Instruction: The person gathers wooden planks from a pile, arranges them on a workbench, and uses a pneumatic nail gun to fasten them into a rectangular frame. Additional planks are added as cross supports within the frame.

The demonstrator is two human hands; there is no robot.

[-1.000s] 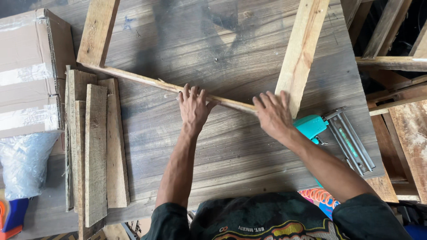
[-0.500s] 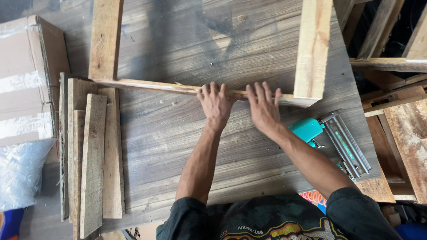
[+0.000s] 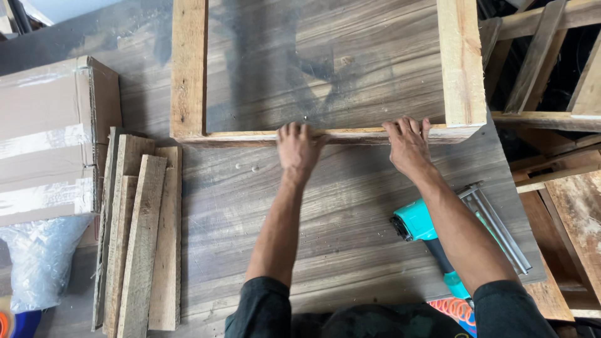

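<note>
Thin wooden strip [image 3: 350, 134], mid-frame on the bench [image 3: 350, 219], bridging two upright planks. Your left hand [image 3: 299, 149] and right hand [image 3: 408, 143] press flat, fingers spread, gripping nothing. Probably light, stiff, splintery; hold it near both ends.

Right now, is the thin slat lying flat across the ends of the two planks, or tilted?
Flat. The thin slat lies level, spanning both planks' ends, pressed by left hand and right hand.

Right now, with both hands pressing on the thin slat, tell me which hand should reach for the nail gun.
The right hand, probably. The teal nail gun lies on the table just below that forearm, on the right side. The left hand rests mid-slat, farther away, and could hold it steady.
</note>
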